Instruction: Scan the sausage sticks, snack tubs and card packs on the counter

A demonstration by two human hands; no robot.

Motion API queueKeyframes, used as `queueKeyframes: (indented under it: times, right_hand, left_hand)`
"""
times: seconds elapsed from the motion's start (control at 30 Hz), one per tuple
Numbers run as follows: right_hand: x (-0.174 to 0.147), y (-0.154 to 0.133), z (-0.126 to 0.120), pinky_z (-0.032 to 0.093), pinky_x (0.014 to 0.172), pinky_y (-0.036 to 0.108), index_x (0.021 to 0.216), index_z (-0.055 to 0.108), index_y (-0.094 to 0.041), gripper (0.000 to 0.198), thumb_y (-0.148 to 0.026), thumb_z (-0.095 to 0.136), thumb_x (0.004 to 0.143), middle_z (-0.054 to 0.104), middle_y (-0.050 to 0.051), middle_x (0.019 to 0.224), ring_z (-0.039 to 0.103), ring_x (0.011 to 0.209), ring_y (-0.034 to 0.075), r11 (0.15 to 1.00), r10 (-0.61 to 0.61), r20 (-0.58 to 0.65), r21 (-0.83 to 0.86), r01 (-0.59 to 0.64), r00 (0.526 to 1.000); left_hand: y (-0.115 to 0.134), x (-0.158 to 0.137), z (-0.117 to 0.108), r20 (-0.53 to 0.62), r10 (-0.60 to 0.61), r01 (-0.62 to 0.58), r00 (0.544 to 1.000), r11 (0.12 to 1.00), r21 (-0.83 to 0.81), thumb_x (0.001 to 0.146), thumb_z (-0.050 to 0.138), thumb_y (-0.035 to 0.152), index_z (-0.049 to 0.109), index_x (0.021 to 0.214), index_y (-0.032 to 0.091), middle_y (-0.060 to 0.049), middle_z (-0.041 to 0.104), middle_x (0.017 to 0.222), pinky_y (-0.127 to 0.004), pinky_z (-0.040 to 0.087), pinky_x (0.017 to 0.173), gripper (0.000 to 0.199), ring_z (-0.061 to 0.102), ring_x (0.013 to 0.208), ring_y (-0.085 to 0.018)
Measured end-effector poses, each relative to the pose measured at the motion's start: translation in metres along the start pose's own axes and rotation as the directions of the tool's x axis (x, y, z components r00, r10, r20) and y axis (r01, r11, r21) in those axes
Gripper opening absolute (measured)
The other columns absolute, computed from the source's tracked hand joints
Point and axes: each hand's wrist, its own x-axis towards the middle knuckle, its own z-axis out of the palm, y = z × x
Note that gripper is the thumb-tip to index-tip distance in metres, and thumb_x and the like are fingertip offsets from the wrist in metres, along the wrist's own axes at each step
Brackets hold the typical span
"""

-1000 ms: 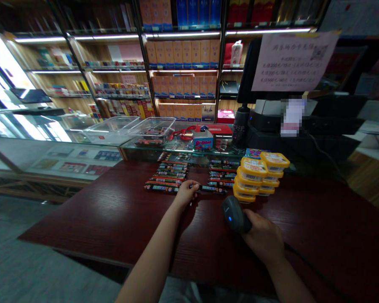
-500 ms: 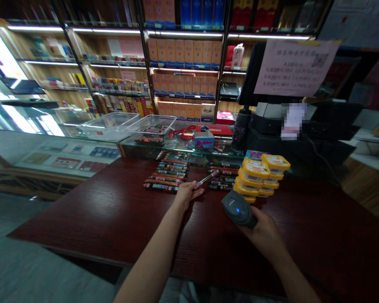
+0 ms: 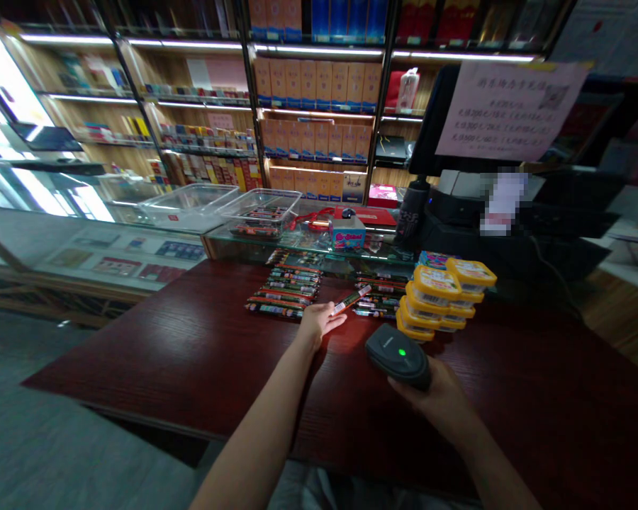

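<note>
Two bare forearms reach forward from the bottom edge of the view. The left forearm point(image 3: 263, 425) slants up and rightward, its wrist almost straight, ending in the left hand point(image 3: 315, 326) near the centre. That hand pinches at its upper side, while its lower fingers point(image 3: 336, 324) stretch out loosely to the right. The right forearm point(image 3: 492, 453) slants up and leftward to the right hand point(image 3: 440, 397), which is lower in view and curled in a grip, its fingers partly hidden. The hands are well apart.
</note>
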Motion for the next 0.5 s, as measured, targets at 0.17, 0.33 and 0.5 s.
queueKeyframes:
  times: [0.17, 0.33, 0.5]
  right_hand:
    - [0.001, 0.009, -0.003, 0.052, 0.076, 0.035, 0.097, 0.068, -0.019, 0.034, -0.037, 0.063, 0.069, 0.073, 0.008, 0.095, 0.067, 0.086, 0.025, 0.991, -0.073, -0.034, -0.11, 0.069, 0.997]
    - [0.002, 0.025, -0.011, 0.046, 0.061, 0.029, 0.1, 0.064, -0.024, 0.028, -0.031, 0.056, 0.074, 0.073, 0.005, 0.082, 0.068, 0.076, 0.024, 0.814, -0.146, -0.091, -0.576, 0.068, 0.985]
    - [-0.001, 0.045, -0.011, 0.044, 0.061, 0.028, 0.099, 0.061, -0.02, 0.025, -0.025, 0.049, 0.078, 0.072, 0.008, 0.089, 0.067, 0.073, 0.022, 0.598, -0.346, -0.098, -0.789, 0.14, 0.933]
  left_hand:
    - [0.0, 0.001, -0.004, 0.043, -0.038, 0.038, 0.998, 0.999, 0.01, 0.08, 0.066, 0.019, 0.06, 0.072, 0.007, -0.009, 0.066, 0.069, -0.028, 0.061, 0.067, 0.016, 0.068, 0.064, -0.014]
    - [-0.002, 0.001, -0.004, 0.045, -0.014, 0.012, 0.999, 0.999, 0.049, 0.079, 0.067, 0.018, 0.062, 0.073, 0.007, -0.009, 0.067, 0.072, -0.024, 0.06, 0.063, 0.014, 0.066, 0.061, -0.012]
    - [0.001, 0.001, 0.0, 0.042, 0.111, -0.111, 0.993, 0.994, 0.01, 0.067, 0.077, 0.015, 0.063, 0.07, 0.008, -0.005, 0.065, 0.069, -0.024, 0.058, 0.071, 0.016, 0.064, 0.066, -0.01]
